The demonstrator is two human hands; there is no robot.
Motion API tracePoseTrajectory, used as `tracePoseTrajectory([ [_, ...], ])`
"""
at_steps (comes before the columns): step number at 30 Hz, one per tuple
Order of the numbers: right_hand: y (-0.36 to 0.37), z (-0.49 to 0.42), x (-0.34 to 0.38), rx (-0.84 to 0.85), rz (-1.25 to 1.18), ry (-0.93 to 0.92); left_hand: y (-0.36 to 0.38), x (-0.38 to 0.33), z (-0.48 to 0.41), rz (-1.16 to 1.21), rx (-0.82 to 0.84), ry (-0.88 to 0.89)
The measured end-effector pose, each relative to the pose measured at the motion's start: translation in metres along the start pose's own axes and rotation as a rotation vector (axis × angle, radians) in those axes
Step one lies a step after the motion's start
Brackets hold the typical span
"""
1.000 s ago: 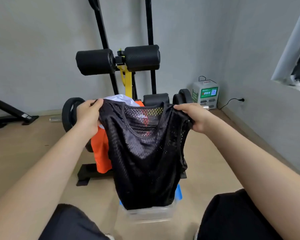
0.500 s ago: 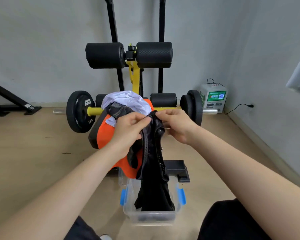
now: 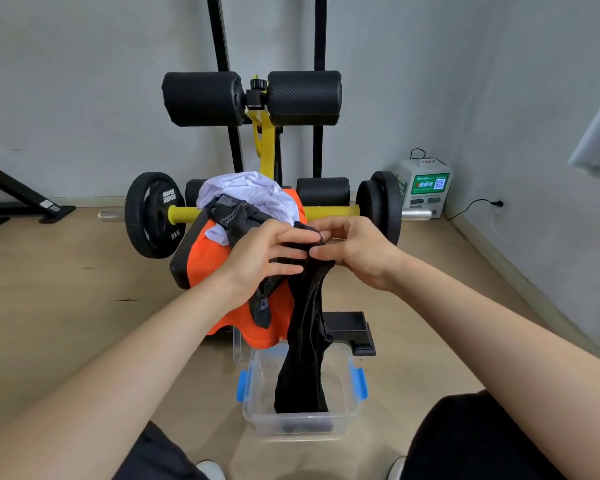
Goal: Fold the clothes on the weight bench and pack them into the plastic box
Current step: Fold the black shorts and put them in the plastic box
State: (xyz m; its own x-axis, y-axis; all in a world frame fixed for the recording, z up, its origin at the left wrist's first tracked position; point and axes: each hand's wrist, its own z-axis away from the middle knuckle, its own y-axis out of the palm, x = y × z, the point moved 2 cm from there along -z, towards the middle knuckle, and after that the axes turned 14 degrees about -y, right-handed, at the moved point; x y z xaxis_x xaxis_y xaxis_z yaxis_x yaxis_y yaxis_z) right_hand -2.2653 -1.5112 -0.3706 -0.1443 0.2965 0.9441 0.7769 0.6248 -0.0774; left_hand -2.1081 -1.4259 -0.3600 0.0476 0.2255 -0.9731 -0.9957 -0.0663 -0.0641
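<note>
**gymrat_42:** So the room was a plain gym corner, pale wood floor (image 3: 49,306) and grey walls (image 3: 84,81). What was closest to the camera?

**foldnpack:** Nearest were the person's knees in black shorts (image 3: 465,441), with both bare forearms reaching forward. Right between the knees sat the clear plastic box (image 3: 340,419) on the floor, blue latches on its sides, lid off. The bottom end of a black mesh top (image 3: 305,358) hung down into it.

**gymrat_42:** And the hands?

**foldnpack:** Both met at the top of that black garment, just above the box. The left hand (image 3: 274,251) was closed around the bunched fabric, fingers wrapped over it. The right hand (image 3: 354,247) pinched the same top edge between thumb and fingertips, touching the left. So the shirt hung doubled lengthwise in a narrow strip.

**gymrat_42:** Anything left on the bench?

**foldnpack:** Yep. Right behind the hands, the weight bench (image 3: 179,268) was draped with an orange garment (image 3: 208,258), a dark grey piece (image 3: 232,216) on top of it, and a white shirt (image 3: 250,188) heaped at the far end.

**gymrat_42:** Further back?

**foldnpack:** A yellow bar with black plates (image 3: 153,213) on either side, two black foam rollers (image 3: 201,98) up on the yellow post, and against the wall a small white box with a green screen (image 3: 426,185), plugged in by a cord.
</note>
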Motion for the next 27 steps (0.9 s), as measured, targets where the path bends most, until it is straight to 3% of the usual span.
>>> tracePoseTrajectory([
  [3, -0.01, 0.003, 0.005, 0.06, 0.017, -0.008, -0.013, -0.005, -0.003, -0.077, -0.23, 0.137],
  [5, -0.017, 0.005, 0.007, 0.106, 0.03, -0.019, -0.025, -0.002, -0.008, -0.276, -0.307, 0.235],
  [8, -0.024, 0.008, 0.013, 0.116, 0.028, -0.066, -0.03, 0.013, -0.017, -0.497, -0.139, 0.192],
  [12, -0.034, 0.009, 0.021, 0.081, 0.006, -0.127, -0.014, 0.023, -0.022, -0.592, 0.033, 0.217],
  [16, -0.039, 0.012, 0.028, 0.033, 0.061, -0.148, -0.006, 0.018, -0.025, -0.529, -0.09, 0.291],
  [20, -0.047, 0.017, 0.032, 0.028, 0.236, -0.214, -0.017, 0.011, -0.022, -0.385, -0.108, 0.17],
  [27, -0.046, 0.017, 0.041, 0.273, 0.721, -0.245, -0.04, 0.004, -0.019, -0.098, -0.19, 0.04],
])
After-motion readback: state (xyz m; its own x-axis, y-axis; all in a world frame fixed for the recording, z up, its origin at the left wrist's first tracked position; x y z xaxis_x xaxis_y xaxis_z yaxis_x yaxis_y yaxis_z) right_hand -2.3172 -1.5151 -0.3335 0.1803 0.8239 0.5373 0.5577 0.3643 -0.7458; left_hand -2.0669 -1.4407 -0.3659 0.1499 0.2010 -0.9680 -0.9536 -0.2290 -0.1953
